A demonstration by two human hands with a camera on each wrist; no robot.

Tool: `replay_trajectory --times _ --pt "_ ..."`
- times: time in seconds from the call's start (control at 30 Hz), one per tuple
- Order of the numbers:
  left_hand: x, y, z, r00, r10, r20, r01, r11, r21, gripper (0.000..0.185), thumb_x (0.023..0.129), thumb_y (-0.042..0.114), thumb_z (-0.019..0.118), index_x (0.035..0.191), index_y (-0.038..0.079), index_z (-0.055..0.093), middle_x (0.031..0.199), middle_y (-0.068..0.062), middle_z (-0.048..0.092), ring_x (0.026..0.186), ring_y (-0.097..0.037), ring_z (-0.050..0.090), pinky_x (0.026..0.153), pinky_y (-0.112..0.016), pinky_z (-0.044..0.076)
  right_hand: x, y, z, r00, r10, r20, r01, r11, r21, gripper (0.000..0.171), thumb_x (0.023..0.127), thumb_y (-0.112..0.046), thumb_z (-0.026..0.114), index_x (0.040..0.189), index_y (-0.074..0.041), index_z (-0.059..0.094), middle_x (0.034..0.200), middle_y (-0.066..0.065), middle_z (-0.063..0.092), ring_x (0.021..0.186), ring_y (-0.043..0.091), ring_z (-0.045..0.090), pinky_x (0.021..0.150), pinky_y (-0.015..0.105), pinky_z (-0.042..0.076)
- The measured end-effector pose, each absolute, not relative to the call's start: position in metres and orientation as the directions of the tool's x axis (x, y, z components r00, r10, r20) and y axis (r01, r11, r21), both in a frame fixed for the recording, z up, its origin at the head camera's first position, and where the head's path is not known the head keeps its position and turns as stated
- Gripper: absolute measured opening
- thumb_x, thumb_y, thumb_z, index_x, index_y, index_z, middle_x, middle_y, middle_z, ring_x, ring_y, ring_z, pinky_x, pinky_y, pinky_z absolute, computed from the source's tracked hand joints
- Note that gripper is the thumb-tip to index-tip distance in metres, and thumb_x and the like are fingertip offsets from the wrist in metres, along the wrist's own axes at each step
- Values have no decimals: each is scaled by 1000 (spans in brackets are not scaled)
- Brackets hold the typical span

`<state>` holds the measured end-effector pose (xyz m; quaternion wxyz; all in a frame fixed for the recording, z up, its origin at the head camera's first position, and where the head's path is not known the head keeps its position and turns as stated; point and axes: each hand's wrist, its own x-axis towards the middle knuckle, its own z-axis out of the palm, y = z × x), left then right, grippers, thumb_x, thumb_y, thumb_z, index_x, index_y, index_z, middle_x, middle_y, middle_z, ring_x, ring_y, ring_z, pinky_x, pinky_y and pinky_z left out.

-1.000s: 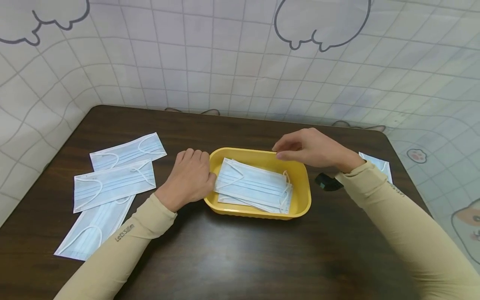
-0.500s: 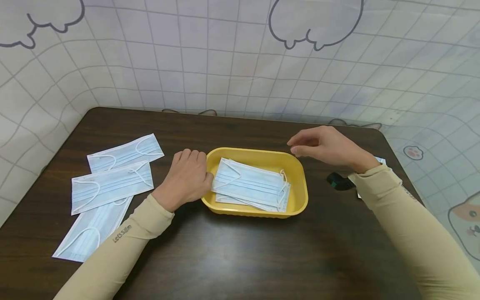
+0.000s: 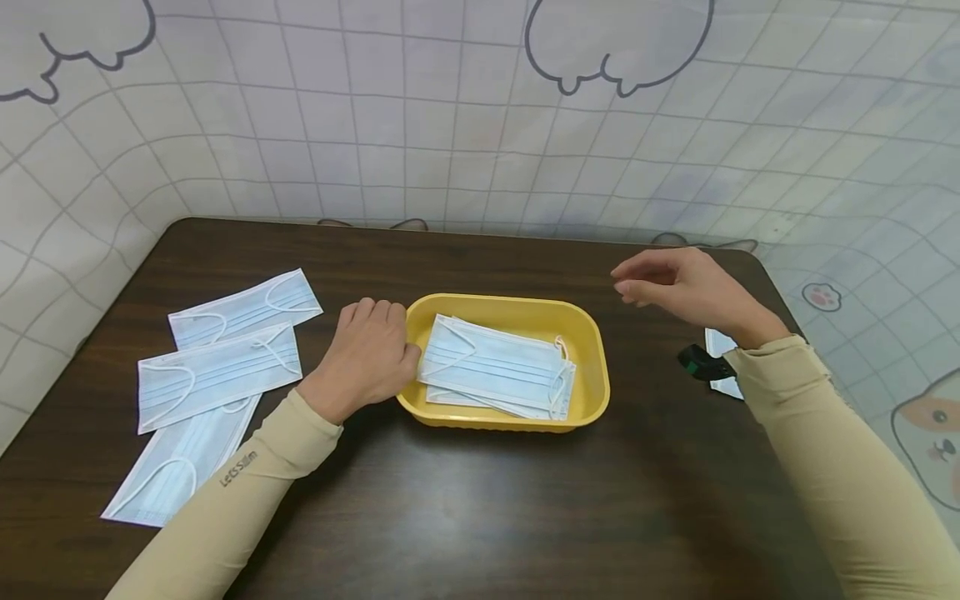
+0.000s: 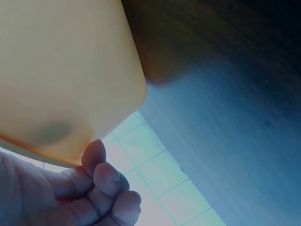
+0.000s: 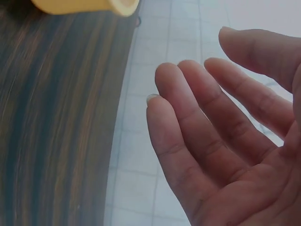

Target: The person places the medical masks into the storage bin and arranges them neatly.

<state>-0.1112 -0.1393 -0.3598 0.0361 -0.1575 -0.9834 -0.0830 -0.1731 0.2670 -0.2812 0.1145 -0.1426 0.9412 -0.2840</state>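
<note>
both hands (image 3: 371, 350) beside tray rim (image 3: 600, 350)

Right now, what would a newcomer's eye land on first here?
The yellow tray at the middle of the dark table, holding stacked blue face masks. The left hand rests against its left end; the right hand hovers empty beyond its right. Three loose masks lie far left.

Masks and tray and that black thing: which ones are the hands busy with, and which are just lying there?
In the job:
- yellow tray, left hand against its end
- masks in the tray
- three masks left of it
- right hand, empty, above the table

Just lying about:
- black thing by the right sleeve
- mask half hidden there
</note>
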Motion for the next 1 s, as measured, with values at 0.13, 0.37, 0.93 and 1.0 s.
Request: replay_trajectory --times 0.13,0.37,0.93,1.0 --pt "-111 -142 -359 -948 302 102 316 936 159 29 92 23 45 98 -3 56 85 -13 53 91 -32 46 97 -53 41 -173 281 -286 -960 -262 -99 -157 796 -584 37 98 -46 66 128 -25 68 118 2 76 96 7 72 86 24 56" --pt "-110 -147 -359 -947 300 114 316 933 173 27 92 22 46 96 -3 56 84 -12 52 89 -32 45 96 -53 40 -169 305 -300 -986 -164 -9 -115 726 -678 41 96 -45 70 129 -21 68 113 -8 75 94 1 72 82 14 54" --pt "-110 -150 -359 -945 302 126 320 932 171 22 92 22 45 88 1 53 81 -11 50 86 -31 44 93 -51 40 -151 361 -343 -981 146 125 -27 539 -842 26 96 -23 72 122 -18 68 96 -28 68 85 -4 68 73 12 54" --pt "-109 -150 -359 -946 300 121 318 932 174 23 92 22 45 90 0 53 82 -12 50 87 -32 45 94 -52 40 -149 368 -347 -976 176 131 -11 556 -831 24 96 -24 72 120 -21 68 95 -29 66 83 -7 66 72 11 53"
